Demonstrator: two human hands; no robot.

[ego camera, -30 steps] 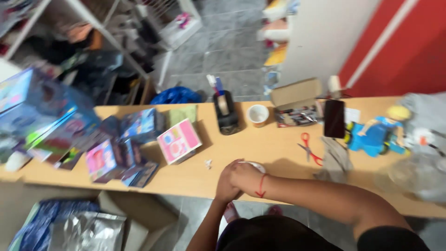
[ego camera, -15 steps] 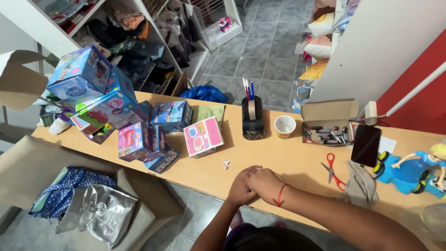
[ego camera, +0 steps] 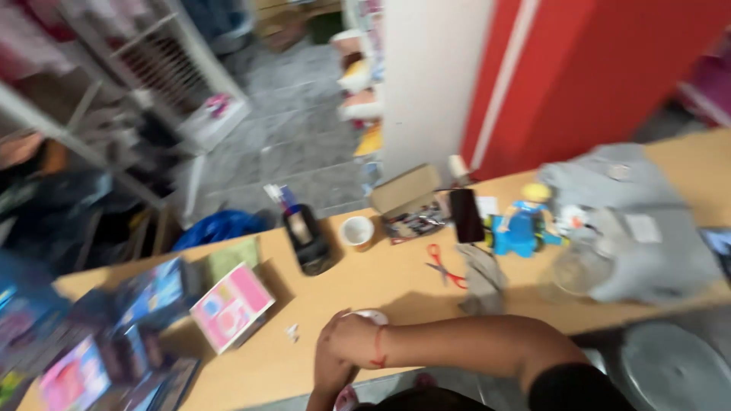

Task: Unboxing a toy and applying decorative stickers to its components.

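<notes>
Where the wooden counter meets its near edge, two bare hands pressed together, right hand folded over left hand, red cord around the right wrist. Partly covered under the right hand, a small white object on the counter; cannot tell whether the fingers grip it. Just left of the hands, a tiny white scrap. Farther left, a pink box lying flat, with blurred colourful toy boxes beside it. Behind the hands, a black pen holder, a white cup and an open cardboard box. To the right, red scissors, a dark phone, a doll in blue and a grey cloth. Whole view blurred by motion.
</notes>
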